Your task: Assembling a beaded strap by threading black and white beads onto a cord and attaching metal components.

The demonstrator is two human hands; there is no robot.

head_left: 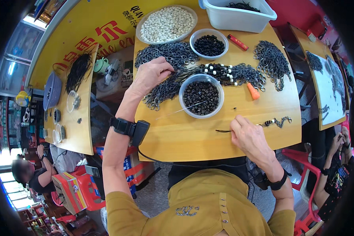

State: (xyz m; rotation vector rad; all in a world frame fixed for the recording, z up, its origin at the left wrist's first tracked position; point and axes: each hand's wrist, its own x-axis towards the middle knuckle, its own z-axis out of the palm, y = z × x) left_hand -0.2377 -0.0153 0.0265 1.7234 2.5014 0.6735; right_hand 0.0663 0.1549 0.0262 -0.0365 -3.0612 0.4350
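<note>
My left hand (153, 74) reaches over the pile of dark metal chains (165, 55), its fingertips pinched together beside black cords; what is between them is hidden. My right hand (249, 135) is closed on a beaded cord (268, 123) low on the table. The cord's black tip sticks out left of the fingers; black and white beads and a short chain with a ring lie to their right. Between the hands stands a clear tub of dark brown beads (201, 93), with a thin needle (181, 111) resting across its rim. One loose bead (235, 108) lies above my right hand.
Behind are a bowl of white beads (167, 23), a tub of black beads (209, 44), a red marker (238, 42) and a white bin (240, 17). Finished-looking beaded cords (220, 72), an orange cone-shaped piece (253, 91) and more chains (272, 61) lie rightward. Other people sit at both sides.
</note>
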